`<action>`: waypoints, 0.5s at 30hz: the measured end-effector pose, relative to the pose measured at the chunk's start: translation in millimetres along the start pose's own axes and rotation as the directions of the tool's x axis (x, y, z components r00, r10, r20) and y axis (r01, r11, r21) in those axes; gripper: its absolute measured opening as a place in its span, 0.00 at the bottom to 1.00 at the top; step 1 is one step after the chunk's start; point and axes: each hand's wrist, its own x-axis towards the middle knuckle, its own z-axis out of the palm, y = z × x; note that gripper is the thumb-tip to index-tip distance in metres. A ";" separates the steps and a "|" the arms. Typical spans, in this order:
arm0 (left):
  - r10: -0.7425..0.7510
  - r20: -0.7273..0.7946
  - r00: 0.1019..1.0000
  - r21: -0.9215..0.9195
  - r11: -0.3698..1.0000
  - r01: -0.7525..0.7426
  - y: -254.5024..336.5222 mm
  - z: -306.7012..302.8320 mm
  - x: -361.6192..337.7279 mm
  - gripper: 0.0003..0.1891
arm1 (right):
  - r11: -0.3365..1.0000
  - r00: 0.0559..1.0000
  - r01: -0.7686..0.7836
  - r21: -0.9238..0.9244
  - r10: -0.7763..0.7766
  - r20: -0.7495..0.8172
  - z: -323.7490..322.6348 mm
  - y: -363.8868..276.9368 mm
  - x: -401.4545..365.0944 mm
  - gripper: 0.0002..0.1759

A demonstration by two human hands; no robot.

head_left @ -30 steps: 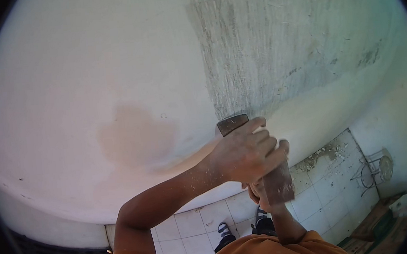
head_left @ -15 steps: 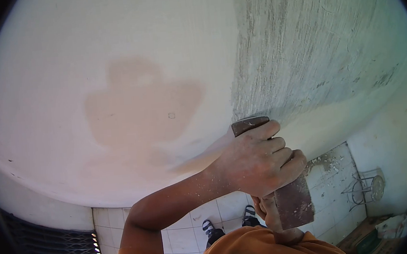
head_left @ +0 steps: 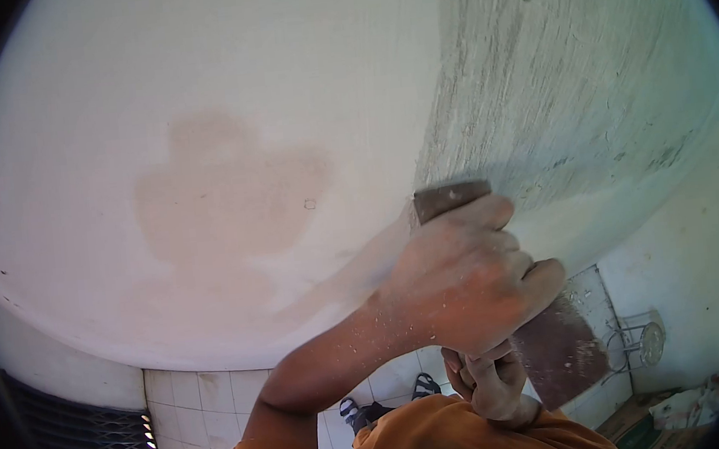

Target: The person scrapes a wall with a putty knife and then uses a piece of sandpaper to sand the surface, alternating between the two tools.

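Note:
My left hand [head_left: 468,288], dusted white, reaches across from the left with its back to me. Its fingers are wrapped round a putty scraper, whose brown blade [head_left: 453,200] meets or nearly meets the wall [head_left: 347,80] at the lower edge of a streaked grey patch [head_left: 527,81]. Just below, my right hand [head_left: 498,388] is curled close to my shirt, partly behind the left. It appears closed on a second, wider scraper [head_left: 561,352], a brown rectangular blade speckled with white, tilted down to the right. Both handles are hidden by the fingers.
White floor tiles [head_left: 192,410] lie below, with my sandalled feet [head_left: 425,385] on them. A small round stool [head_left: 650,343] stands at the right. A white bag [head_left: 690,407] sits at the lower right, and a dark folding grille [head_left: 78,429] at the lower left.
The left hand and its scraper have shifted slightly up and right. The wider scraper has moved right and tilted more, with the right hand. The view has shifted slightly.

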 end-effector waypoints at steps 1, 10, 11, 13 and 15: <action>-0.027 0.002 1.000 0.014 1.000 0.027 1.3 3.0 -4.8 0.06 | 0.996 0.996 -0.083 -0.014 0.082 -0.018 -2.7 -1.2 -1.0 0.10; -0.066 -0.059 0.996 0.033 0.997 0.068 0.0 12.6 -5.5 0.06 | 0.840 0.979 0.040 -0.541 0.075 0.189 -23.8 -17.2 14.2 0.14; -0.085 -0.050 0.995 0.029 0.996 0.086 1.7 13.5 -7.6 0.06 | 0.864 0.986 0.094 -0.495 -0.011 0.167 -19.2 -9.4 13.9 0.15; -0.072 -0.052 0.996 0.051 0.996 0.074 0.4 15.1 -8.2 0.06 | 0.935 0.992 0.119 -0.334 -0.095 0.088 -13.5 -7.1 13.4 0.14; -0.009 -0.058 0.998 0.101 0.995 0.015 -3.2 -7.7 15.1 0.06 | 0.995 0.997 0.068 -0.075 -0.069 -0.016 6.7 -30.0 21.0 0.12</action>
